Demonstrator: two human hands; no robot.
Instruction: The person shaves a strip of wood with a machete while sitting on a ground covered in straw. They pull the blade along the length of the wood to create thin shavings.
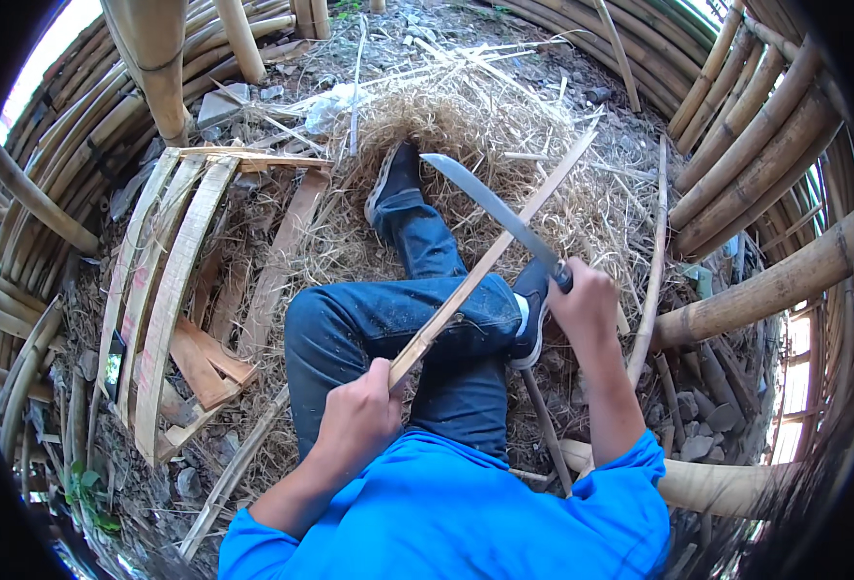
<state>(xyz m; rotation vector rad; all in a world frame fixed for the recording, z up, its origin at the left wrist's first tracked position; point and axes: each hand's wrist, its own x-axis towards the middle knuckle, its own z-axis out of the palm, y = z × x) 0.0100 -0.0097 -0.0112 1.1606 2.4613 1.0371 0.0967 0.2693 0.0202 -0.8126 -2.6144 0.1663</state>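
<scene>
Head view — left grip [361,406] clenches a pale strip [475,277]; right grip [585,298] clenches a knife [490,201].

Long, pale split strip [493,258] is held slanted toward one o'clock, crossed by a curved, dark-handled knife [482,199] angled toward ten-thirty.

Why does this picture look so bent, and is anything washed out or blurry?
Head view: the fisheye lens bows the bamboo poles toward the black rim; daylight washes out gaps at both sides; the long-bladed knife and wooden strip look fairly crisp; dark streaks smear the lower right.
</scene>
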